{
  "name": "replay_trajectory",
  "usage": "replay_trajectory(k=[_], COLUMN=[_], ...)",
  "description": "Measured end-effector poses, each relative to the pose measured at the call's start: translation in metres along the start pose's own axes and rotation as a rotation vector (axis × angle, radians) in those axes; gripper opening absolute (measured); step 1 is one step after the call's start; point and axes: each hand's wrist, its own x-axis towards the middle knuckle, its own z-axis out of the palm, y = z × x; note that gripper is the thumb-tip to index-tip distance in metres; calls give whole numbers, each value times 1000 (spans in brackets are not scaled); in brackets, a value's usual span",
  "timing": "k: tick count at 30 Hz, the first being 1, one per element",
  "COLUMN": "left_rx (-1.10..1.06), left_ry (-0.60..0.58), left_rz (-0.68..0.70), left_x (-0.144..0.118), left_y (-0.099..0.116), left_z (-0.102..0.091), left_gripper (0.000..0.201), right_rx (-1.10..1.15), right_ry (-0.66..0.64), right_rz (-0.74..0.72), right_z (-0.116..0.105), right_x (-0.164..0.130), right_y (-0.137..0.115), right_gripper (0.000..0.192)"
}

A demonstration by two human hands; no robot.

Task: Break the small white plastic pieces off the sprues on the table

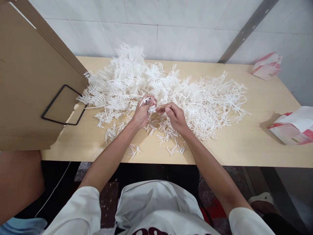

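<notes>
A wide heap of white branching plastic sprigs point(129, 75) is spread over the pale wooden table point(244, 143). At its front edge my left hand point(143, 114) is closed around a small bunch of white sprigs point(152, 109), whose tips stick out by the thumb. My right hand point(175, 117) is just to the right, fingers pressed together and pointing at that bunch. Its fingertips are close to or touching the bunch; whether they pinch a piece is too small to tell. Loose sprigs point(176, 149) lie on the table below my hands.
A brown cardboard sheet point(26, 78) stands at the left, with a black rectangular frame point(52, 101) against its lower part. Two red-and-white paper bags point(267, 66) stand at the right. A tiled wall point(171, 39) closes off the back. Below right shows a person's white shoe point(262, 198).
</notes>
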Motion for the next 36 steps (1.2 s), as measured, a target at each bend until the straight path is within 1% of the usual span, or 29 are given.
replay_trajectory(k=[3,6,8,11,15,17,20,22,23,25,27,28,29,30,32,34,36], left_rx=[63,170,288,471,748,879,1072,1171,1188,1136,958,825,681,545,300,120,3], left_ry=[22,-21,-63,-106,-163,-231,-342,-393,-412,-415,-349,-297,-243,-217,-149,-126,-131], left_rz=[51,91,146,212,318,351,378,411,424,413,341,290,240,191,66,-88,-194], left_x=[1,-1,-2,-4,-6,-7,-8,-8,-8,-8,-9,-9,-10,-10,-12,-13,-14], left_y=[2,1,0,1,3,2,-1,-3,-3,-2,-1,0,0,0,0,0,2], left_z=[-4,-4,-3,-4,-5,-5,-5,-6,-6,-6,-3,-1,1,4,9,14,16], left_gripper=[20,20,20,17,2,11,22,25,23,15,5,7,14,21,27,28,27], right_rx=[-165,-198,-211,-313,-403,-429,-514,-595,-629,-659,-616,-563,-493,-400,-169,59,214], right_ry=[42,99,104,59,-65,-104,-114,-123,-126,-122,-81,-38,24,68,96,74,48], right_rz=[70,34,24,73,74,61,-2,-62,-89,-139,-179,-187,-178,-157,-55,72,154], right_z=[0,0,0,0,-2,-3,-8,-11,-12,-12,-9,-6,-2,2,9,14,15], right_x=[2,2,1,2,3,4,4,3,3,1,-2,-4,-5,-7,-8,-8,-7], right_y=[0,-4,-8,-10,-8,-5,-1,1,1,0,-3,-5,-7,-8,-9,-7,-3], right_gripper=[30,30,36,36,26,24,26,28,29,27,24,23,24,25,25,24,24])
